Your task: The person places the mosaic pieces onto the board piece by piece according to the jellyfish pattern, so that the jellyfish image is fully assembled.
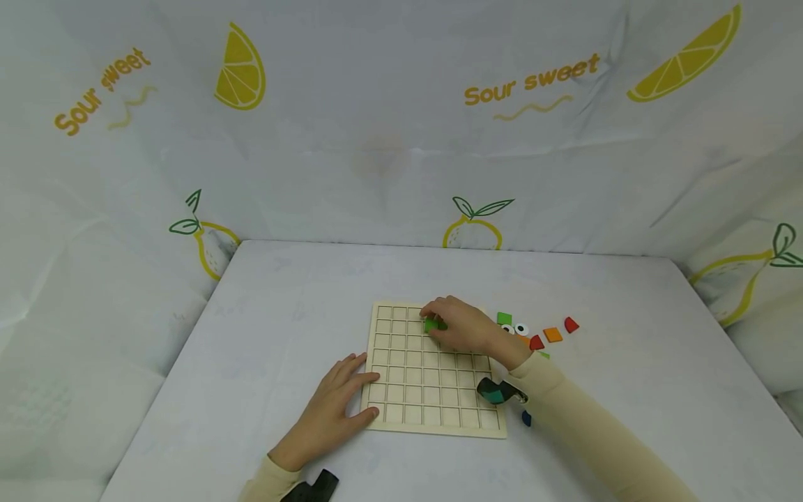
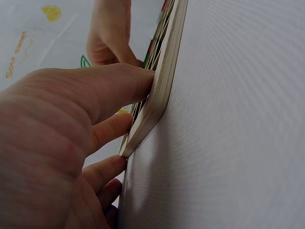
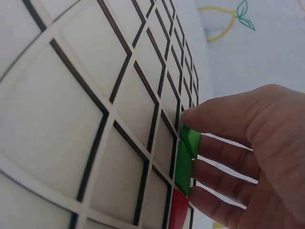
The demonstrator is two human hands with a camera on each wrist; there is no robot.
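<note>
L hand (image 1: 335, 403): spread | R hand (image 1: 463, 326): pinch grip, fwd of L

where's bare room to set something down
Bare table lies behind the grid board, up to the far edge, and between the board's upper left side and the left edge. Crowded: right of it, with loose pieces and the right sleeve; also lower left, by the left grip.

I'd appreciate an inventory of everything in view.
Flat table: one, white, foreground
Square gridded wooden board: one, beige, on table
Flat tiles: two, green, on or over board
Adjoining tile: one, red, on board
Loose tiles: at least seven, red, orange, green, blue, right of board
Round eyes: two, black and white, right of board
Lemon-printed backdrop: one, white, behind table
Wrist devices: two, mostly black, worn
Sleeves: two, cream, forearms
Left hand: one, at board's edge
Right hand: one, pinching green tile
</note>
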